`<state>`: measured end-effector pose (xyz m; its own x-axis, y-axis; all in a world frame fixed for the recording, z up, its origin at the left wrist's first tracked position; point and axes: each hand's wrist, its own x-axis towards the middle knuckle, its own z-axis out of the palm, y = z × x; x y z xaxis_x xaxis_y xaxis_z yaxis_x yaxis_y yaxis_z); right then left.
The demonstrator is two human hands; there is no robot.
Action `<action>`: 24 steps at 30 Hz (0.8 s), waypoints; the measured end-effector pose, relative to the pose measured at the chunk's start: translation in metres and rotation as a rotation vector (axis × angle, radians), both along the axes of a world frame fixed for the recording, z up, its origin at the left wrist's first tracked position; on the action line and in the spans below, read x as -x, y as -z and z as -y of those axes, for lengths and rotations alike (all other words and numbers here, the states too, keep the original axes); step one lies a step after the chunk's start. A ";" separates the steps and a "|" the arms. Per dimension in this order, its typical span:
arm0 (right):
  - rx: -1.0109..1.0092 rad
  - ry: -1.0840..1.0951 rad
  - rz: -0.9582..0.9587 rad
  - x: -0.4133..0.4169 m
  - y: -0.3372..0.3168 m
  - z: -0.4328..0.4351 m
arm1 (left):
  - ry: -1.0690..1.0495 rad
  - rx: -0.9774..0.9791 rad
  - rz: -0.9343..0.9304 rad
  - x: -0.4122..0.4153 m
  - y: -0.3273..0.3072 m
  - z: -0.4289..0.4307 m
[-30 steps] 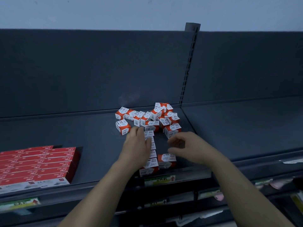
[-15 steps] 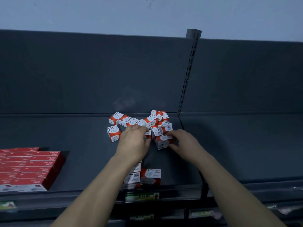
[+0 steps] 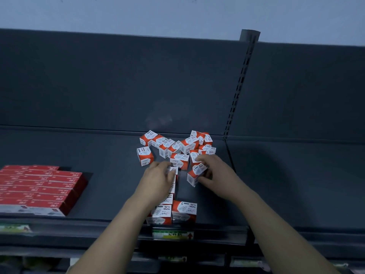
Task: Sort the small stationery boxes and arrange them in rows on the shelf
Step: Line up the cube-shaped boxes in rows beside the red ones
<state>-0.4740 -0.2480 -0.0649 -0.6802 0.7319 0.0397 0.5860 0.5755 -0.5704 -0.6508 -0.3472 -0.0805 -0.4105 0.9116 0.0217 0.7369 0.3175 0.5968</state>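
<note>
Several small red-and-white paper clip boxes lie in a loose heap [image 3: 177, 147] at the back of the dark shelf [image 3: 79, 155]. A row of the same boxes [image 3: 171, 206] runs from the heap toward the front edge, with one more box [image 3: 184, 211] beside its front end. My left hand [image 3: 158, 178] rests over the far end of that row, fingers closed on a box [image 3: 172, 170]. My right hand [image 3: 215, 173] grips a tilted box [image 3: 195, 175] just in front of the heap.
A block of flat red boxes [image 3: 39, 188] is stacked at the shelf's left front. A slotted upright [image 3: 239, 91] divides this bay from the shelf section on the right [image 3: 296, 175]. Price labels [image 3: 172, 234] line the front rail; lower shelves show below.
My right hand has pulled a box out of the heap toward me and tilted it. My left hand slid back a little along the row. The camera tipped upward slightly.
</note>
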 end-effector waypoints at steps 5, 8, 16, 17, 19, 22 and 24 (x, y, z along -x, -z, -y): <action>0.027 -0.065 0.121 0.007 -0.002 0.002 | 0.026 -0.001 0.052 -0.001 -0.001 0.006; 0.103 -0.086 0.106 0.004 -0.004 0.008 | 0.044 0.004 0.121 0.000 -0.002 0.011; 0.320 -0.112 0.088 -0.001 -0.012 0.035 | 0.028 -0.056 0.204 -0.005 0.000 0.014; 0.334 -0.117 0.088 -0.001 -0.011 0.037 | 0.026 -0.061 0.205 -0.006 0.001 0.014; 0.342 -0.127 0.095 0.000 -0.011 0.040 | 0.018 -0.066 0.201 -0.006 0.003 0.013; 0.344 -0.125 0.106 0.001 -0.012 0.043 | 0.013 -0.066 0.186 -0.005 0.006 0.012; 0.351 -0.125 0.115 0.000 -0.012 0.044 | 0.013 -0.062 0.175 -0.005 0.007 0.011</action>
<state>-0.4738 -0.2920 -0.0527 -0.7503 0.5985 -0.2807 0.5956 0.4278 -0.6799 -0.6457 -0.3584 -0.0873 -0.4010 0.9161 0.0069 0.6238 0.2676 0.7344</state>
